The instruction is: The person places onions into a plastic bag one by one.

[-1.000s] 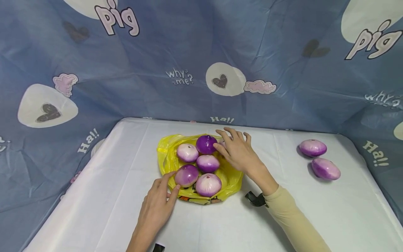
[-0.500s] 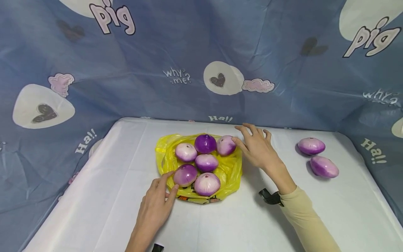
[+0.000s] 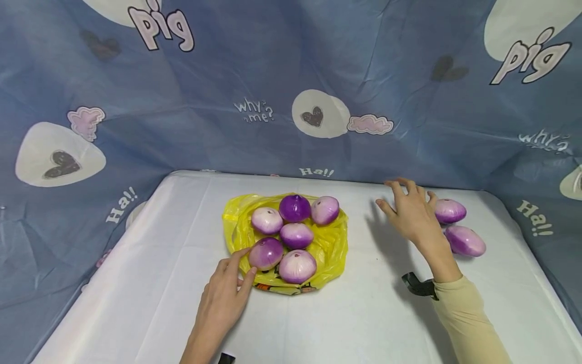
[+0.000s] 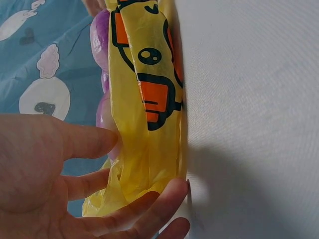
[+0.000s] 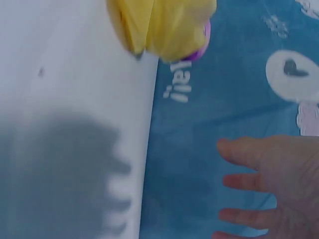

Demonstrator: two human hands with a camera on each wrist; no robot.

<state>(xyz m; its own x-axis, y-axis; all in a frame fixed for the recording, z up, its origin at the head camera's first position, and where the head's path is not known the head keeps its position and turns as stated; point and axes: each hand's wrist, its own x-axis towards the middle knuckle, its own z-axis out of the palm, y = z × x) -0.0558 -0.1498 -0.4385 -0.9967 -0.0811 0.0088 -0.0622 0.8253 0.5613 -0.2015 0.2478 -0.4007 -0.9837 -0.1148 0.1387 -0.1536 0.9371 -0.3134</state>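
Several purple onions lie in a yellow plastic bag (image 3: 334, 253) with its mouth spread wide. My left hand (image 3: 223, 293) rests at the bag's near left side, thumb and fingertips spread about the edge beside a purple onion (image 3: 265, 254). In the left wrist view, the left fingers (image 4: 167, 201) lie along the printed yellow bag (image 4: 144, 164), with the thumb at an onion's side. My right hand (image 3: 414, 215) is above the table on the right, fingers spread, holding nothing. It is nearest to two loose onions, one at the back (image 3: 450, 211) and one closer (image 3: 465, 241), and overlaps the back one.
A white cloth (image 3: 150, 283) covers the table. Behind it hangs a blue printed curtain (image 3: 236, 146), which also runs along both sides. A black strap piece (image 3: 418, 285) juts from the right wrist, near the beige sleeve (image 3: 468, 318).
My right hand has moved from over the back right onion in the bag away to the right, uncovering that onion. The left hand has stayed at the bag.
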